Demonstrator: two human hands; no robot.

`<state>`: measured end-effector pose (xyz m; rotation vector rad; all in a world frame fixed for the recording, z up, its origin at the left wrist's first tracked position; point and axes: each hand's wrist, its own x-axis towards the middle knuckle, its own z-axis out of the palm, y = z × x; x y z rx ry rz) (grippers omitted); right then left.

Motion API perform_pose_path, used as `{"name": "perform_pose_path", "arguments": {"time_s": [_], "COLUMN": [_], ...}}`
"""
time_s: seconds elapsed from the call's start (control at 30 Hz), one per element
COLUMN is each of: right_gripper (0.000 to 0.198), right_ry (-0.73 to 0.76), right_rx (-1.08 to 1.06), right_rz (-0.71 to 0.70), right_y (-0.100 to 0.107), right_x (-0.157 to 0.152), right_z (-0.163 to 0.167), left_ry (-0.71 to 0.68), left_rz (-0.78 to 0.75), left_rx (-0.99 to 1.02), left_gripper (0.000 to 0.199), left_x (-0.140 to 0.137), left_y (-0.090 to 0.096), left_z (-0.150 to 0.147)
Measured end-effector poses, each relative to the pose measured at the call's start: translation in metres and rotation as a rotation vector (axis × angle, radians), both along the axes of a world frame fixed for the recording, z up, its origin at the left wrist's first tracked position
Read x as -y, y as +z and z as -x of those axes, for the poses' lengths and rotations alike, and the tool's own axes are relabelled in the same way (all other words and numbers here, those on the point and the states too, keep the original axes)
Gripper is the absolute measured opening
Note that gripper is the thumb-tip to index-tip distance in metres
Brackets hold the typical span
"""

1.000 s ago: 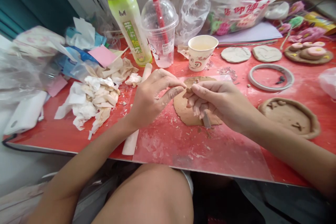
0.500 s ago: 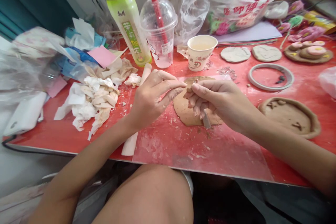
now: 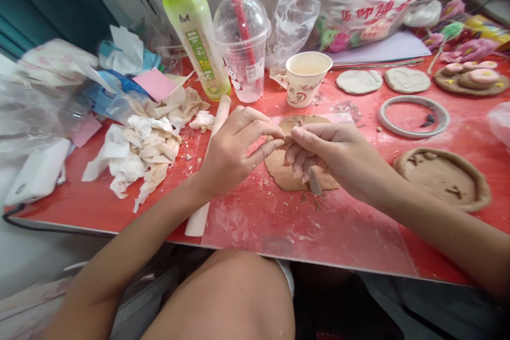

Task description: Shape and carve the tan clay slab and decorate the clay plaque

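Observation:
My left hand [image 3: 245,143] has its thumb and fingers pinched at the tips, touching the fingertips of my right hand [image 3: 319,149]. Between thumb and forefinger, the right hand grips a small piece of brown clay, mostly hidden. I cannot make out what the left fingertips hold. A flat grey blade [image 3: 315,183] sticks out below the right hand's curled fingers; whether they hold it or it lies on the clay is unclear. Under both hands a rolled brown clay slab [image 3: 281,172] lies on a clear plastic sheet [image 3: 255,228]. A pale rolling pin [image 3: 199,219] lies partly behind the left forearm.
Crumpled tissues [image 3: 149,143] lie left, with a green drink bottle [image 3: 199,37], a domed plastic cup [image 3: 247,58] and a paper cup [image 3: 305,85] behind. At right are a tape ring [image 3: 384,122], a rimmed clay dish [image 3: 442,186] and pale clay discs [image 3: 358,82].
The left fingertips have come slightly closer to the right fingertips and now meet them. The view has shifted a little; the rest looks the same.

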<state>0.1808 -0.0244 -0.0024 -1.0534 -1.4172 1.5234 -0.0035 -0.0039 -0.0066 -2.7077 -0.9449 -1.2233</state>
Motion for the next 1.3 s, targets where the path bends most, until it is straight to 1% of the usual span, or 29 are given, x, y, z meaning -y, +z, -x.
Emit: {"name": "perform_pose_path", "arguments": {"time_s": [0.13, 0.3, 0.4, 0.5, 0.6, 0.67, 0.73, 0.8, 0.87, 1.03, 1.17, 1.3], "right_gripper": [0.030, 0.032, 0.031, 0.026, 0.029, 0.030, 0.030, 0.030, 0.030, 0.032, 0.032, 0.034], "right_ry": [0.019, 0.034, 0.051, -0.003, -0.029, 0.001, 0.057, 0.112, 0.134, 0.074, 0.045, 0.035], "right_rx": [0.040, 0.037, 0.027, 0.022, 0.034, 0.033, 0.027, 0.010, -0.015, -0.047, 0.001, 0.024], "right_rz": [-0.046, -0.036, -0.008, 0.006, -0.005, 0.007, 0.047, 0.079, 0.083, 0.036, 0.003, 0.005], "right_y": [0.0022, 0.0034, 0.0021, 0.0017, 0.0030, 0.0036, 0.0033, 0.0021, 0.0010, 0.0007, 0.0030, 0.0042], "right_x": [0.0012, 0.0020, 0.0007, -0.0002, 0.0007, 0.0018, 0.0027, 0.0030, 0.0029, 0.0014, 0.0008, 0.0012], "right_z": [-0.0011, -0.0011, -0.0002, 0.0004, 0.0005, 0.0003, 0.0000, -0.0004, -0.0008, -0.0013, -0.0010, -0.0001], "left_ry": [-0.015, -0.044, -0.057, -0.028, 0.000, 0.007, 0.002, -0.003, -0.011, -0.017, -0.017, -0.012], "left_rz": [-0.003, 0.024, 0.020, 0.015, -0.020, -0.055, -0.082, -0.096, -0.100, -0.048, -0.017, -0.023], "left_rx": [0.008, -0.022, -0.020, 0.003, -0.012, -0.029, -0.030, -0.028, -0.043, -0.051, -0.037, -0.016], "left_gripper": [0.005, 0.019, 0.013, 0.008, 0.010, 0.012, 0.014, 0.013, 0.013, 0.015, 0.010, 0.005], "left_x": [0.0004, -0.0005, -0.0012, -0.0014, -0.0011, -0.0006, -0.0001, 0.0003, 0.0008, 0.0026, 0.0029, 0.0018], "left_y": [0.0007, 0.0002, -0.0005, -0.0004, 0.0000, -0.0003, -0.0011, -0.0021, -0.0025, -0.0003, 0.0009, 0.0007], "left_z": [0.0004, 0.0009, 0.0006, 0.0001, 0.0000, 0.0002, 0.0006, 0.0012, 0.0018, 0.0014, 0.0004, 0.0000]}}
